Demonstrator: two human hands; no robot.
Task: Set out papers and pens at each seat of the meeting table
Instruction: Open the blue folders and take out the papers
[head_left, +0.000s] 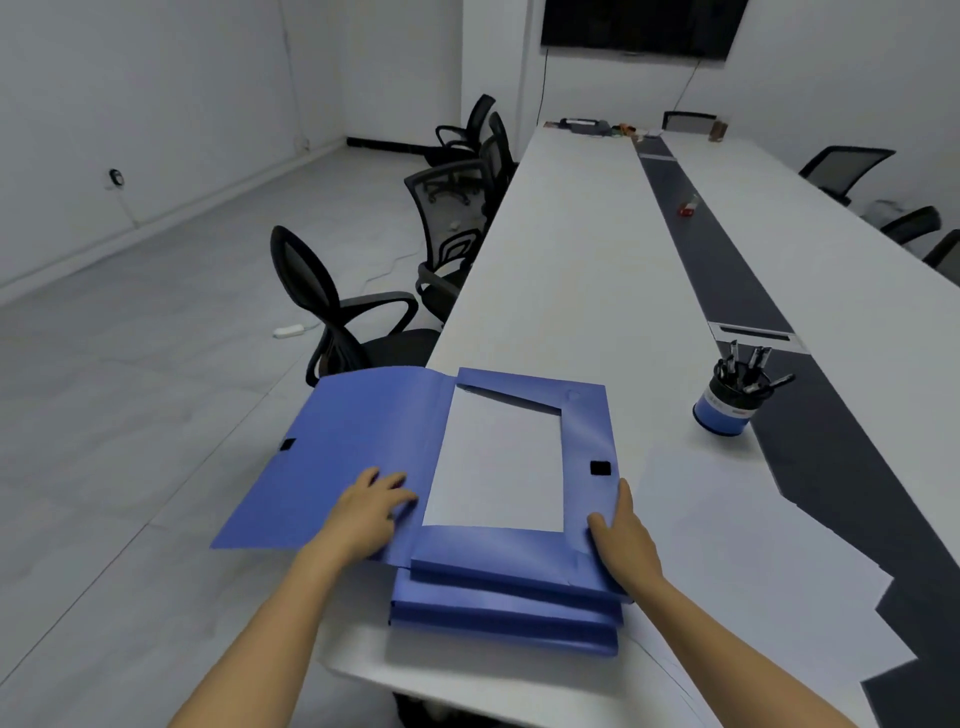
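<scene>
The top folder (498, 551) lies open, its papers (493, 467) exposed. The left hand (371, 512) and right hand (623, 540) rest flat-fingered on it, gripping nothing. The next move is probably lifting sheets out.

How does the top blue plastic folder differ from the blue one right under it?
The top blue plastic folder lies open, its cover swung left; the blue folder under it is closed. The top folder shows white paper inside; the lower folder's contents are hidden. Both are blue, stacked together.

light: cool, even, diffuse, moderately bright | glare: pale sheen on blue folder (587, 431) | shadow: dark sliver under folder's far flap | focus: soft beyond folder | distortion: wide-angle bowing away from folder
</scene>
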